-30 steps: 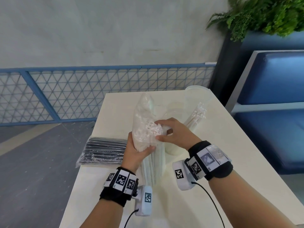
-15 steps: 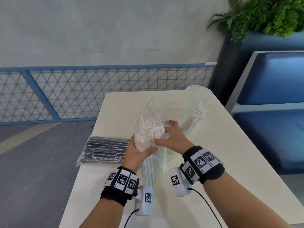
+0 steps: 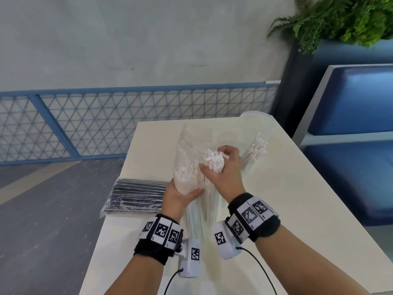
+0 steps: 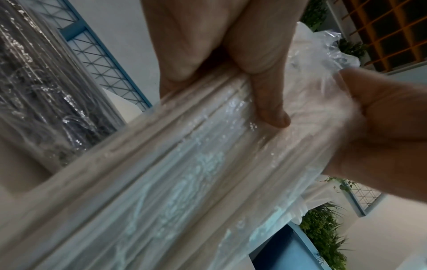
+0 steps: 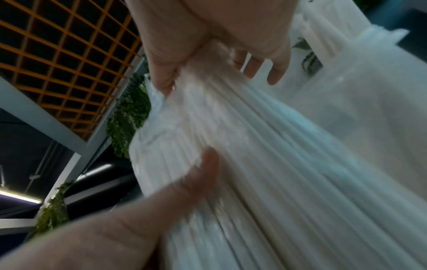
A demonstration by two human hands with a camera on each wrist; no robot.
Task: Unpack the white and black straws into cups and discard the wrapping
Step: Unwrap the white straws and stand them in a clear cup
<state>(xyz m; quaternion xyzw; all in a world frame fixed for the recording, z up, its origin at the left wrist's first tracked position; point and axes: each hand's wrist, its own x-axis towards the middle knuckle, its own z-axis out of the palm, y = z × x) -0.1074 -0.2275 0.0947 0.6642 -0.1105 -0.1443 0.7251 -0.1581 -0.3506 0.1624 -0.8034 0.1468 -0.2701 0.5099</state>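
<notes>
A clear plastic bag of white straws (image 3: 188,167) stands tilted on the cream table (image 3: 287,199). My left hand (image 3: 180,193) grips the bag (image 4: 184,173) from the left and below, thumb across its front. My right hand (image 3: 223,167) is curled round a bunch of white straws (image 3: 213,159) whose tops stick out at the bag's mouth; the right wrist view shows this bunch (image 5: 231,137) between thumb and fingers. A clear cup (image 3: 254,133) behind holds several white straws (image 3: 258,145). A sealed pack of black straws (image 3: 138,195) lies flat at the table's left edge.
The table's left edge drops to a grey floor, with a blue mesh fence (image 3: 127,120) beyond. A blue bench (image 3: 350,135) and a green plant (image 3: 340,20) stand to the right. Cables run from my wrist cameras across the near part of the table.
My right hand has closed round a bunch of white straws and lifted their tops up at the bag's mouth. My left hand keeps its hold on the bag.
</notes>
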